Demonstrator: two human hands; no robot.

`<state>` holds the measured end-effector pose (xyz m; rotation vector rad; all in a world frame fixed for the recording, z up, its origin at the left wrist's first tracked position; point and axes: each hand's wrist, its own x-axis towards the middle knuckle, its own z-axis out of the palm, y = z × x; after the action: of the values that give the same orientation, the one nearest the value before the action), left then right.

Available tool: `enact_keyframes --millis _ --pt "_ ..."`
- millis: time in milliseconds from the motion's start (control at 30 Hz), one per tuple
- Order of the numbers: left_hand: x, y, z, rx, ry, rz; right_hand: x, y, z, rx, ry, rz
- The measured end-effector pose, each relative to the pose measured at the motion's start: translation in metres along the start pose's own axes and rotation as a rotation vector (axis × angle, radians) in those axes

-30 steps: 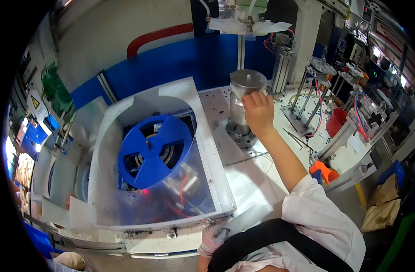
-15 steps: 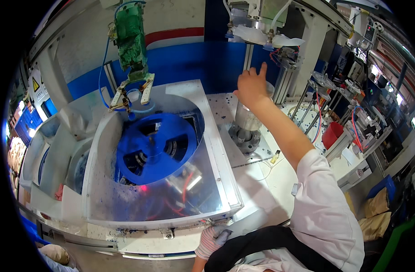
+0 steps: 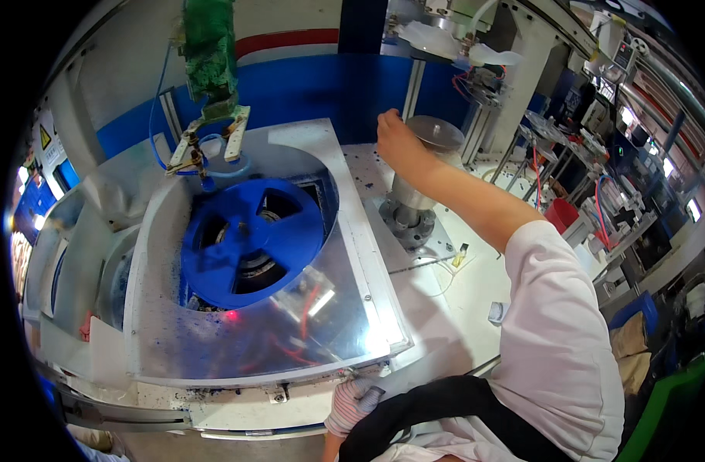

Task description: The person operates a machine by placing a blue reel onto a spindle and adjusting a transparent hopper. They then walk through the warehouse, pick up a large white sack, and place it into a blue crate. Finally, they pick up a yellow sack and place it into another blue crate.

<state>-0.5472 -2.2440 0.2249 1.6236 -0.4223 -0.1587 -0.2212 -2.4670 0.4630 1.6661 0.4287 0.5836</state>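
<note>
My bare right hand is reached out beside the round metal disc on top of an upright metal cylinder. Its fingers are bent together, and their tips are turned away, so anything between them is hidden. The cylinder rises from a bolted round base. Low at the front, my left hand, in a striped glove with grey fingertips, is closed on a translucent plastic piece that sticks out to the right. My clothing covers part of that piece.
Left of the cylinder, a large blue spoked wheel sits inside a clear-topped housing. A green arm with a pronged end hangs above it. Translucent sheets hang at suction fittings. A red cup stands among rods at right.
My right hand has drawn left and its raised index finger has bent in, uncovering the disc. The blue wheel has turned. My left hand stays low at the front.
</note>
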Motion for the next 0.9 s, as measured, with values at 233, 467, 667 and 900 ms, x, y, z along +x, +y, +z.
enact_keyframes --millis 233,467,667,900 --pt "-0.002 -0.011 0.005 -0.082 0.011 -0.031 -0.012 -0.037 -0.016 0.204 0.027 0.091" --pt "0.000 -0.004 -0.005 0.048 -0.036 -0.035 -0.064 -0.038 -0.017 0.775 0.569 0.403" --pt "-0.004 -0.016 -0.002 -0.117 -0.054 -0.057 -0.054 -0.036 -0.029 0.592 0.412 0.603" --pt "-0.005 0.013 -0.001 -0.297 -0.010 -0.189 -0.039 -0.054 -0.034 0.679 0.234 0.766"
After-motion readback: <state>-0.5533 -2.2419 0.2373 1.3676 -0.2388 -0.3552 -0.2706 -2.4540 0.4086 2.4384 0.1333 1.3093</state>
